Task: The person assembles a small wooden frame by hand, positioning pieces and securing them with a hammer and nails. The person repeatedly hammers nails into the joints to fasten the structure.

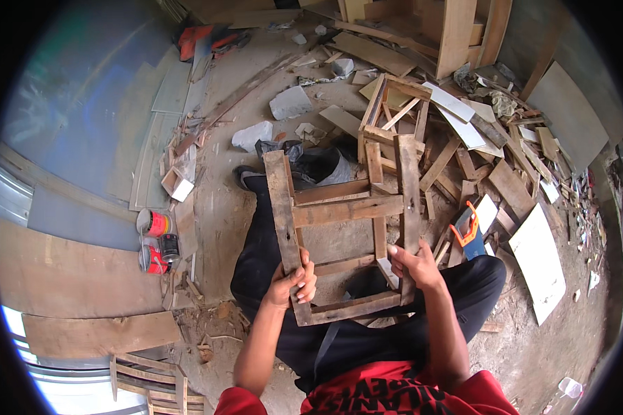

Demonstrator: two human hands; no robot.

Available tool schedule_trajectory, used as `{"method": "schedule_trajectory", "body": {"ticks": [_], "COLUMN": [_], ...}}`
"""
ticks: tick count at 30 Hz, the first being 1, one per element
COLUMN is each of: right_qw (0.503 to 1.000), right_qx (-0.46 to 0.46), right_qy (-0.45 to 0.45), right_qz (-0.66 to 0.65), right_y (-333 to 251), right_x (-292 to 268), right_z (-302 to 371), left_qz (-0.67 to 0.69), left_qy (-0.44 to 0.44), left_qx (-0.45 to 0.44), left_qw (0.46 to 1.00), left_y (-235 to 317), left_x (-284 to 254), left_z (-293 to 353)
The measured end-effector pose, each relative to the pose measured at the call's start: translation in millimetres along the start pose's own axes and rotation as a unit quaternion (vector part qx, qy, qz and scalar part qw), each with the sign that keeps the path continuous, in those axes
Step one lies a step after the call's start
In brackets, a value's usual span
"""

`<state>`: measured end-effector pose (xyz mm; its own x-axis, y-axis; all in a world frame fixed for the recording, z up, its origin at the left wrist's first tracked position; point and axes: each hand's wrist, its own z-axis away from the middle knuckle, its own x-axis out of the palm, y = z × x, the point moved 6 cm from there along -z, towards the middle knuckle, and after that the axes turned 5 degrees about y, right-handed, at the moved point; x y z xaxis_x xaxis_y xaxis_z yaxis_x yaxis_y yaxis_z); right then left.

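Observation:
A rough wooden frame (349,211), built of nailed battens with legs and crosspieces, stands tilted above my lap between my knees. My left hand (292,280) is wrapped round the lower part of its left upright. On the other side my right hand (417,265) grips the right upright, with the thumb lying toward the inside. A second, similar wooden frame (393,111) sits just beyond, on the scrap heap. Beside my right knee a handsaw (471,234) with an orange handle and blue blade leans against wood pieces.
Scrap boards and offcuts (457,162) pile up at the right, with a white panel (538,264) nearer me. Pale broken blocks (290,103) and a black plastic bag (318,166) lie ahead. Several tins (157,242) stand at the left beside leaning boards (76,270). A slatted wooden piece (152,384) lies lower left.

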<state>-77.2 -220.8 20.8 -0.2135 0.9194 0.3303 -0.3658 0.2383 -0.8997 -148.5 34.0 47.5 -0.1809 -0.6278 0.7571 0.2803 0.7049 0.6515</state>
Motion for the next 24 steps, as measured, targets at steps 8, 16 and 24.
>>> {"method": "schedule_trajectory", "body": {"ticks": [8, 16, 24], "right_qw": [0.988, 0.981, 0.979], "right_qx": [-0.040, 0.007, 0.014], "right_qy": [-0.003, 0.022, 0.090], "right_qz": [0.149, 0.191, 0.184], "right_y": [-58, -52, -48], "right_x": [7, -4, -5], "right_z": [30, 57, 39], "left_qz": [-0.048, -0.055, -0.003], "left_qy": [-0.037, 0.018, 0.060], "left_qx": [-0.040, -0.081, -0.019], "left_qw": [0.997, 0.995, 0.998], "left_y": [19, -26, -2], "left_x": [33, 11, 18], "left_z": [2, 18, 4]}}
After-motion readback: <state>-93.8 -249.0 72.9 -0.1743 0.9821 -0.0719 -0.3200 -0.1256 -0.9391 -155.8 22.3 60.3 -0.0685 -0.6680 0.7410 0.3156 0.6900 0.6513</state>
